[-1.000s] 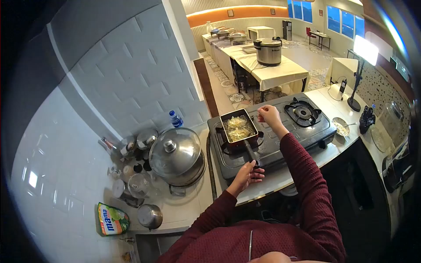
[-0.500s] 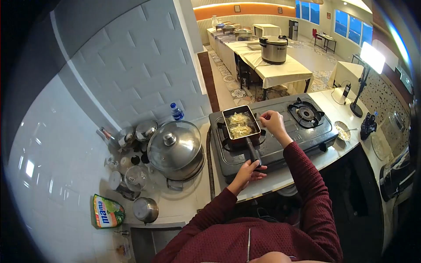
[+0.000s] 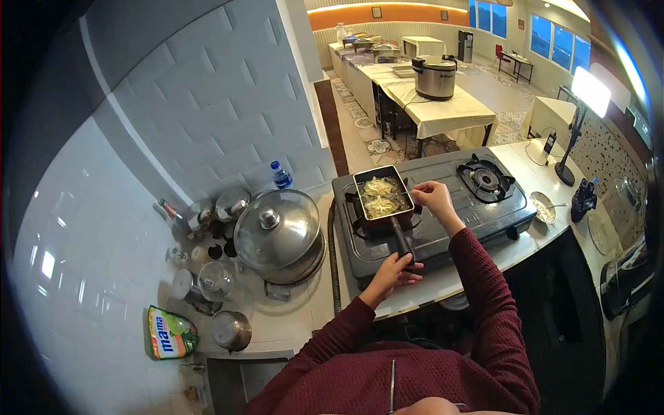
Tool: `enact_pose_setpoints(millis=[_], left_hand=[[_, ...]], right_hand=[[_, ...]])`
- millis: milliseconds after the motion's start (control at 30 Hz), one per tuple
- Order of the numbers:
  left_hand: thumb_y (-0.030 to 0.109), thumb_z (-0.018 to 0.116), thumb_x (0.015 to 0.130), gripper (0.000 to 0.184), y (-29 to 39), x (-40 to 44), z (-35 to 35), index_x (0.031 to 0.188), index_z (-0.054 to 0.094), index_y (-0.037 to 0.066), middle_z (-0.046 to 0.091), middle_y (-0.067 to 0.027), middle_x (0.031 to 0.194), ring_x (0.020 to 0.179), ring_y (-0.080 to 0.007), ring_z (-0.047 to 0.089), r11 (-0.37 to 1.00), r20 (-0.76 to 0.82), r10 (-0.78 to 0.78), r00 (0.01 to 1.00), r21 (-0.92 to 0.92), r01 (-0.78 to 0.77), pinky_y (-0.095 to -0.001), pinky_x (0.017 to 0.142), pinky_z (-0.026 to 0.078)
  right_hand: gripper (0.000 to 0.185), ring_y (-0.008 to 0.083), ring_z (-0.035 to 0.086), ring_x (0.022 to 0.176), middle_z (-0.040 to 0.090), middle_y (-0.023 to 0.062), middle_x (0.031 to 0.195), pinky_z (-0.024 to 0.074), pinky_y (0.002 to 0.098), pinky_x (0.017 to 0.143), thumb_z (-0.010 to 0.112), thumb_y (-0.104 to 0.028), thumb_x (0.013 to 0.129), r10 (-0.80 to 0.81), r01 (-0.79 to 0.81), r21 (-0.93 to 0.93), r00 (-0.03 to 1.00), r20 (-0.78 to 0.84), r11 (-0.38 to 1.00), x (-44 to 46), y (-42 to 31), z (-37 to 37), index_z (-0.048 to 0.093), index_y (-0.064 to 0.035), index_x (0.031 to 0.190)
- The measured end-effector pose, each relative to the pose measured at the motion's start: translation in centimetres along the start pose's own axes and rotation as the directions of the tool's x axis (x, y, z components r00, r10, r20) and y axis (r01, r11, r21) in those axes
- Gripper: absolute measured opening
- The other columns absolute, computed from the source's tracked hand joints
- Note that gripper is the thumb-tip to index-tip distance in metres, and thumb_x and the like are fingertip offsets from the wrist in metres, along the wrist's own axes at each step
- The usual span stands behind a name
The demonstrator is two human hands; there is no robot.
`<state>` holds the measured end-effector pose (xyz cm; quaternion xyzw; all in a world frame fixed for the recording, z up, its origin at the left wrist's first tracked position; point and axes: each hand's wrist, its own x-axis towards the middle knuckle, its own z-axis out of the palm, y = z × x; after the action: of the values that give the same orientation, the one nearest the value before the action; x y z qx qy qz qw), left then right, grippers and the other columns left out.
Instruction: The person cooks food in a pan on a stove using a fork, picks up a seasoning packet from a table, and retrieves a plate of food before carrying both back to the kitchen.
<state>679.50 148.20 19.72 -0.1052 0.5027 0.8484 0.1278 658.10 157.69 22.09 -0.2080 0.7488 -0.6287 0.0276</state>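
A square frying pan (image 3: 371, 177) sits on the left burner of the gas stove, with pieces of pale yellow battered food (image 3: 382, 196) frying in oil inside it. My left hand (image 3: 393, 277) grips the pan's black handle (image 3: 401, 238) from the near side. Beside the pan's right rim is my right hand (image 3: 434, 199), its thumb and fingertips pinched together. Whatever those fingertips hold, if anything, is too small or hidden to make out.
The gas stove (image 3: 443, 242) has a second burner (image 3: 485, 180) at right. A bowl with a spoon (image 3: 543, 207) and a lamp (image 3: 591, 90) stand beyond it. Left of the stove are a large lidded pot (image 3: 277, 235), a water bottle (image 3: 281, 176), and a detergent pouch (image 3: 171, 333).
My right hand has dropped slightly toward the pan's right rim. My left hand keeps its hold on the handle, and the view has shifted a little.
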Motion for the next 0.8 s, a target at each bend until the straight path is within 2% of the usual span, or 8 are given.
enact_pose_setpoints(millis=[67, 100, 167, 200, 333, 467, 567, 800], left_hand=[[0.033, 0.05, 0.09, 0.032, 0.1, 0.0, 0.0, 0.102, 0.039, 0.006, 0.06, -0.0148, 0.103, 0.078, -0.0221, 0.064, 1.0, 0.005, 0.003, 1.0, 0.004, -0.003, -0.0327, 0.068, 0.052], [0.033, 0.05, 0.09, 0.032, 0.1, -0.1, 0.0, 0.102, 0.038, 0.006, 0.059, -0.0149, 0.103, 0.078, -0.022, 0.064, 1.0, 0.006, 0.003, 1.0, 0.008, -0.003, -0.0327, 0.068, 0.052], [0.032, 0.049, 0.09, 0.031, 0.0, 0.0, -0.1, 0.103, 0.038, 0.006, 0.059, -0.0151, 0.103, 0.078, -0.0221, 0.064, 1.0, 0.007, 0.0, 1.0, 0.008, 0.0, -0.0326, 0.067, 0.052], [0.032, 0.049, 0.09, 0.031, -0.1, 0.2, -0.2, 0.103, 0.038, 0.006, 0.059, -0.0152, 0.103, 0.078, -0.0222, 0.064, 1.0, 0.008, -0.003, 1.0, 0.004, 0.003, -0.0325, 0.067, 0.052], [0.031, 0.049, 0.091, 0.03, 0.1, 0.1, 0.0, 0.102, 0.037, 0.006, 0.059, -0.016, 0.104, 0.076, -0.0229, 0.064, 1.0, 0.0, -0.015, 1.0, -0.004, 0.015, -0.0325, 0.066, 0.053], [0.03, 0.049, 0.091, 0.03, 0.0, 0.1, -0.2, 0.103, 0.037, 0.006, 0.058, -0.0163, 0.105, 0.079, -0.0233, 0.064, 1.0, 0.007, -0.022, 1.0, -0.012, 0.022, -0.0322, 0.067, 0.053], [0.031, 0.048, 0.091, 0.03, 0.1, 0.0, 0.0, 0.103, 0.037, 0.006, 0.059, -0.016, 0.105, 0.08, -0.0232, 0.064, 1.0, 0.0, -0.014, 1.0, 0.002, 0.014, -0.0321, 0.068, 0.052], [0.033, 0.049, 0.091, 0.031, -0.1, -0.2, -0.1, 0.103, 0.037, 0.006, 0.059, -0.0155, 0.105, 0.08, -0.0226, 0.064, 1.0, 0.015, -0.002, 1.0, 0.01, 0.002, -0.0322, 0.069, 0.051]], right_hand=[[0.018, 0.0186, 0.063, 0.064, 0.064, 0.0112, 0.071, 0.0501, 0.0293, 0.06, 0.066, -0.011, 0.072, -0.106, 0.108, -0.229, 0.994, 0.02, 0.968, -0.6, -1.1, -0.4, 0.066, 0.0033, 0.082], [0.018, 0.0216, 0.063, 0.066, 0.063, 0.0118, 0.071, 0.0496, 0.0311, 0.062, 0.066, -0.012, 0.071, -0.229, 0.226, -0.342, 0.973, 0.032, 0.912, -0.6, -1.3, -0.4, 0.066, 0.0029, 0.081], [0.018, 0.0276, 0.061, 0.068, 0.062, 0.013, 0.072, 0.0486, 0.0346, 0.064, 0.065, -0.012, 0.07, -0.453, 0.43, -0.542, 0.886, 0.099, 0.722, -0.6, -1.6, -0.4, 0.066, 0.0023, 0.08], [0.013, 0.0312, 0.058, 0.075, 0.058, 0.013, 0.075, 0.0477, 0.0375, 0.067, 0.063, -0.012, 0.072, -0.446, 0.437, -0.566, 0.885, 0.132, 0.699, -0.9, -2.1, -0.2, 0.064, 0.0002, 0.075], [0.007, 0.0261, 0.055, 0.084, 0.053, 0.0098, 0.079, 0.0481, 0.0364, 0.069, 0.059, -0.011, 0.069, -0.498, 0.54, -0.786, 0.792, 0.353, 0.302, -0.7, -1.4, 0.9, 0.056, -0.0048, 0.07], [0.004, 0.0221, 0.053, 0.078, 0.049, 0.0064, 0.075, 0.0471, 0.0336, 0.067, 0.052, -0.009, 0.071, -0.617, 0.602, -0.781, 0.681, 0.394, 0.166, -0.9, -1.5, 2.0, 0.054, -0.0069, 0.069], [0.007, 0.0216, 0.053, 0.081, 0.049, 0.0056, 0.078, 0.0466, 0.033, 0.068, 0.053, -0.01, 0.071, -0.552, 0.59, -0.798, 0.71, 0.438, 0.126, -0.4, -1.0, 2.3, 0.057, -0.0078, 0.077], [0.01, 0.0242, 0.057, 0.082, 0.056, 0.0076, 0.079, 0.048, 0.0355, 0.068, 0.055, -0.015, 0.074, -0.518, 0.547, -0.811, 0.765, 0.383, 0.207, 1.1, -2.0, 1.8, 0.06, -0.0078, 0.07]])
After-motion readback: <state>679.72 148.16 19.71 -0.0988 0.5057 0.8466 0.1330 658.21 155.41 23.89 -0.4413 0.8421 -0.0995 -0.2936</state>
